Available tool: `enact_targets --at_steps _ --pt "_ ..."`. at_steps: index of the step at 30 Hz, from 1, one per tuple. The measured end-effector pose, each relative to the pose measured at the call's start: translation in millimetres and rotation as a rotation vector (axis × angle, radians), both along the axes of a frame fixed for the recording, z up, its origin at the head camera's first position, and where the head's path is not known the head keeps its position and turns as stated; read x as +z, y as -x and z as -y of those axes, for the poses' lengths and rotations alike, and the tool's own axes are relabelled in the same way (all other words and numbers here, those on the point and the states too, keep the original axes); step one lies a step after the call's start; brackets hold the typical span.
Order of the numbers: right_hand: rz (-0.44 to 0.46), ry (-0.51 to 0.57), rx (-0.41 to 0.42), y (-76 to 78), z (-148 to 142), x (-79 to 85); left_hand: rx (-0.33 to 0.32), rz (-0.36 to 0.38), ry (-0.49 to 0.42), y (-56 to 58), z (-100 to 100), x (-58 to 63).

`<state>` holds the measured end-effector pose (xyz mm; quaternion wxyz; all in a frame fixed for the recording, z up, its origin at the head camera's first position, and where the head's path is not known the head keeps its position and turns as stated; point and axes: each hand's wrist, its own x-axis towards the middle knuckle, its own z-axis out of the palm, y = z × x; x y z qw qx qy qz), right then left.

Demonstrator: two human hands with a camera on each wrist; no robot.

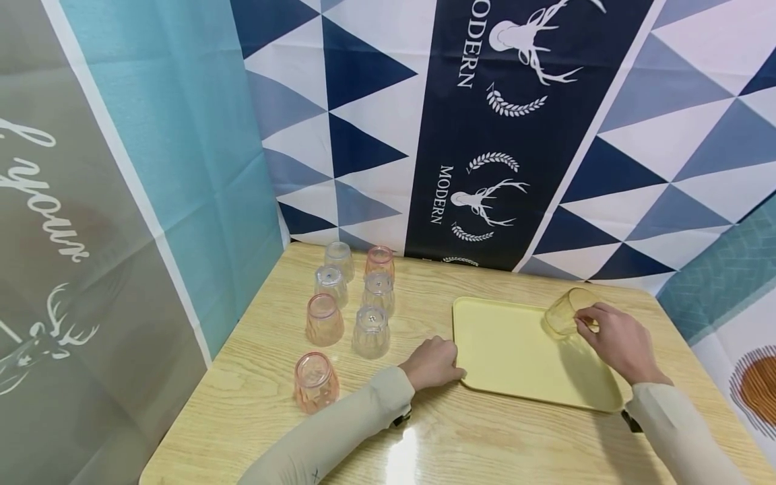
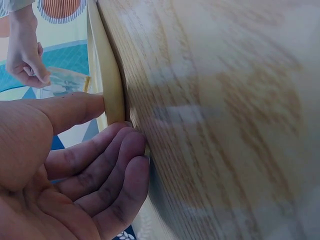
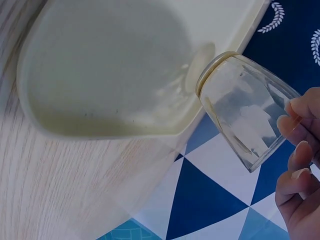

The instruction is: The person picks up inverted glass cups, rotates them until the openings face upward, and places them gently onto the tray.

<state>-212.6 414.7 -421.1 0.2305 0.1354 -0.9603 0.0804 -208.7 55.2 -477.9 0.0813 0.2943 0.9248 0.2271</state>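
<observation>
A yellow tray lies on the wooden table, and my left hand grips its left edge. In the left wrist view the thumb presses the tray's rim while the other fingers curl against its outer side. Over the tray's far right corner, my right hand pinches a yellow-tinted clear drinking glass, which is tilted. The right wrist view has the thumb and fingers at one end of this glass, with its thick rim towards the tray.
On the table's left side, several upside-down glasses stand in two rough rows, among them a pink glass nearest me and a clear glass. Patterned cloth hangs behind the table, and a teal and grey cloth borders its left side.
</observation>
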Motion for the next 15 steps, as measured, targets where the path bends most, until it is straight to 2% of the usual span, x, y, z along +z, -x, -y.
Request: enact_targets --at_steps 8,15 --pt "-0.007 -0.010 -0.015 1.7 -8.6 -1.4 -0.007 -0.002 0.005 0.8 -0.2 0.3" --pt "0.022 -0.002 -0.028 1.3 -12.8 -1.6 -0.003 0.003 0.006 0.9 -0.8 -0.1"
